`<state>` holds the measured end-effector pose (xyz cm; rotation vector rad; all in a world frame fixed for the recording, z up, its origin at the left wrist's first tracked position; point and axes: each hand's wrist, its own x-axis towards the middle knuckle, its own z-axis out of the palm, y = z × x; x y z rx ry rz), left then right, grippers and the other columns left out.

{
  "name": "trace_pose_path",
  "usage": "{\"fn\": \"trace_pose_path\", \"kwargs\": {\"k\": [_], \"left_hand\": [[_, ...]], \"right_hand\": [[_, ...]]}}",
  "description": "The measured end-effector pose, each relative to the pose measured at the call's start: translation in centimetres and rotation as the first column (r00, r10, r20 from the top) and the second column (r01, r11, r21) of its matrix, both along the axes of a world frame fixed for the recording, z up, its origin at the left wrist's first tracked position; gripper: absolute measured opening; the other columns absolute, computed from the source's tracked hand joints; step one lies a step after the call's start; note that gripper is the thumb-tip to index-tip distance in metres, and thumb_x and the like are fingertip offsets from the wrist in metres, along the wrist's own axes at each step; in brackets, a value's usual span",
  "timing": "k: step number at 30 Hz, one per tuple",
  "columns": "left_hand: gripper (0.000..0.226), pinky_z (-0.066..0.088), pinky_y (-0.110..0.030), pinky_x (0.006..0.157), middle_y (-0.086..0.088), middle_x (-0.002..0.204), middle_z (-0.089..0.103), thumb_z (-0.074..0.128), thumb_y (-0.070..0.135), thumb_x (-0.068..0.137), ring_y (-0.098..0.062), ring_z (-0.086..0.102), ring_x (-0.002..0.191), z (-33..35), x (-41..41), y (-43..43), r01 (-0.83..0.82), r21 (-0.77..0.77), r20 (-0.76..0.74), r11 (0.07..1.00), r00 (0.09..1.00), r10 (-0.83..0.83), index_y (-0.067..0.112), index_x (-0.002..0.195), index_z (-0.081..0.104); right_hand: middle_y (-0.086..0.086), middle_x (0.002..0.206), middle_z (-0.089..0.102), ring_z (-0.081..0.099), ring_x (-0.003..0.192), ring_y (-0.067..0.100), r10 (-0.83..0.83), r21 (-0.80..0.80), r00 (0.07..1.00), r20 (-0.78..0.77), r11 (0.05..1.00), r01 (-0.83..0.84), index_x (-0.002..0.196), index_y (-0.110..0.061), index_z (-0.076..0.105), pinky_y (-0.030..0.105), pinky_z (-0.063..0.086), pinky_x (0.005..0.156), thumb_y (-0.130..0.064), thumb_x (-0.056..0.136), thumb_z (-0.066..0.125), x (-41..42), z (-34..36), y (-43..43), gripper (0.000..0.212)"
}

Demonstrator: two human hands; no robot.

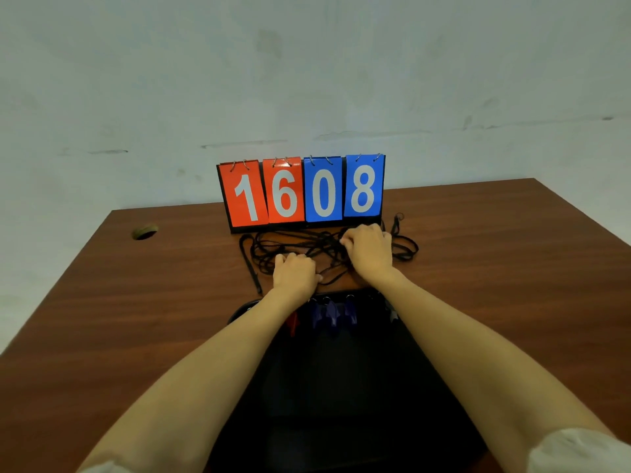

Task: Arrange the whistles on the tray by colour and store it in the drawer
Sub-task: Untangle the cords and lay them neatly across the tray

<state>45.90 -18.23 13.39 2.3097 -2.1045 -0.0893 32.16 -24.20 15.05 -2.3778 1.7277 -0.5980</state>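
1. The small plastic whistles lie along the far edge of the flat black tray point(341, 377): a red whistle point(293, 320) at its left, dark blue whistles point(333, 315) in the middle, and a greyish whistle point(392, 314) at its right.
2. Their tangled black lanyard cords point(290, 242) spill onto the brown wooden table point(136, 302) just beyond the tray.
3. Both bare forearms reach across the tray, palms down.
4. The right hand point(367, 249) pinches the tangle with curled fingertips.
5. The left hand point(295, 273) rests on the cords with its fingers tucked under; I cannot tell whether it grips.
6. Beyond the tray, past the cords, stands a red-and-blue flip scoreboard point(302, 192) reading 1608.
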Motion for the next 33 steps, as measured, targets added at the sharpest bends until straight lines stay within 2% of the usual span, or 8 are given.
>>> {"fn": "trace_pose_path", "kwargs": {"k": [3, 7, 11, 13, 16, 22, 28, 33], "left_hand": [[0.044, 0.032, -0.042, 0.101, -0.009, 0.133, 0.047, 0.053, 0.032, 0.093, -0.028, 0.043, 0.123, 1.9, -0.1, 0.5, -0.064, -0.176, -0.195, 0.982, 0.98, 0.029, 0.013, 0.133, 0.047], [0.049, 0.031, -0.036, 0.096, -0.004, 0.14, 0.042, 0.053, 0.034, 0.094, -0.023, 0.04, 0.127, 7.1, -1.5, 0.7, -0.175, -0.445, -0.418, 0.878, 0.908, -0.031, 0.015, 0.137, 0.041], [0.028, 0.02, -0.032, 0.077, 0.0, 0.11, 0.058, 0.042, 0.034, 0.098, -0.026, 0.041, 0.113, 11.7, -2.0, 1.2, -0.122, -0.433, -0.353, 0.893, 0.934, -0.043, 0.018, 0.093, 0.064], [0.031, 0.019, -0.033, 0.076, 0.0, 0.099, 0.056, 0.039, 0.032, 0.099, -0.026, 0.041, 0.108, 13.3, -1.4, 2.1, -0.123, -0.456, -0.321, 0.882, 0.946, -0.034, 0.018, 0.095, 0.067], [0.029, 0.026, -0.037, 0.082, -0.003, 0.105, 0.06, 0.04, 0.03, 0.099, -0.027, 0.044, 0.108, 15.1, 0.7, 3.8, -0.133, -0.481, -0.192, 0.867, 0.98, 0.044, 0.018, 0.103, 0.067], [0.033, 0.027, -0.036, 0.081, -0.007, 0.101, 0.065, 0.038, 0.03, 0.099, -0.026, 0.053, 0.099, 19.2, 3.6, 7.4, -0.151, -0.596, -0.154, 0.789, 0.985, 0.073, 0.015, 0.106, 0.067], [0.033, 0.027, -0.034, 0.084, -0.006, 0.104, 0.067, 0.037, 0.03, 0.1, -0.025, 0.053, 0.106, 20.9, 4.8, 10.8, -0.105, -0.595, -0.093, 0.797, 0.994, 0.062, 0.021, 0.119, 0.062], [0.034, 0.047, -0.035, 0.086, -0.011, 0.115, 0.064, 0.041, 0.025, 0.1, -0.028, 0.061, 0.104, 19.6, 6.0, 13.9, -0.131, -0.477, -0.427, 0.869, 0.899, -0.099, 0.012, 0.125, 0.059]], "right_hand": [[0.012, 0.089, 0.066, 0.058, 0.086, 0.031, 0.101, -0.109, 0.989, 0.107, 0.99, -0.089, 0.101, -0.006, 0.063, 0.041, 0.047, 0.071, -0.024, 0.1, 0.043, -0.3, 3.3, 0.1, 0.027], [0.007, 0.088, 0.068, 0.056, 0.083, 0.025, 0.282, -0.231, 0.955, 0.094, 0.939, -0.255, 0.1, -0.009, 0.065, 0.035, 0.045, 0.072, -0.023, 0.099, 0.045, -0.8, 7.8, 1.2, 0.025], [0.005, 0.079, 0.069, 0.058, 0.077, 0.026, 0.316, -0.397, 0.948, -0.045, 0.865, -0.307, 0.089, -0.011, 0.068, 0.035, 0.045, 0.075, -0.022, 0.098, 0.046, -1.3, 12.6, 2.9, 0.026], [0.006, 0.081, 0.07, 0.06, 0.077, 0.027, 0.258, -0.498, 0.966, -0.032, 0.834, -0.239, 0.091, -0.011, 0.069, 0.038, 0.046, 0.075, -0.021, 0.097, 0.047, -2.1, 15.4, 3.6, 0.025], [0.007, 0.085, 0.071, 0.061, 0.077, 0.028, 0.215, -0.598, 0.956, 0.201, 0.799, -0.054, 0.094, -0.008, 0.07, 0.039, 0.047, 0.075, -0.02, 0.097, 0.049, -4.4, 19.2, 4.7, 0.023], [0.006, 0.09, 0.07, 0.06, 0.085, 0.025, 0.159, -0.565, 0.892, 0.423, 0.816, 0.122, 0.099, -0.01, 0.068, 0.042, 0.047, 0.084, -0.02, 0.098, 0.047, -7.4, 24.0, 7.6, 0.023], [0.005, 0.092, 0.069, 0.057, 0.08, 0.016, 0.105, -0.472, 0.847, 0.522, 0.862, 0.184, 0.099, -0.01, 0.067, 0.029, 0.041, 0.069, -0.019, 0.097, 0.047, -9.9, 24.5, 9.8, 0.022], [0.006, 0.094, 0.069, 0.057, 0.077, 0.018, -0.004, -0.311, 0.858, 0.514, 0.931, 0.191, 0.1, -0.01, 0.065, 0.029, 0.042, 0.065, -0.022, 0.098, 0.046, -11.5, 21.7, 11.2, 0.022]]}}
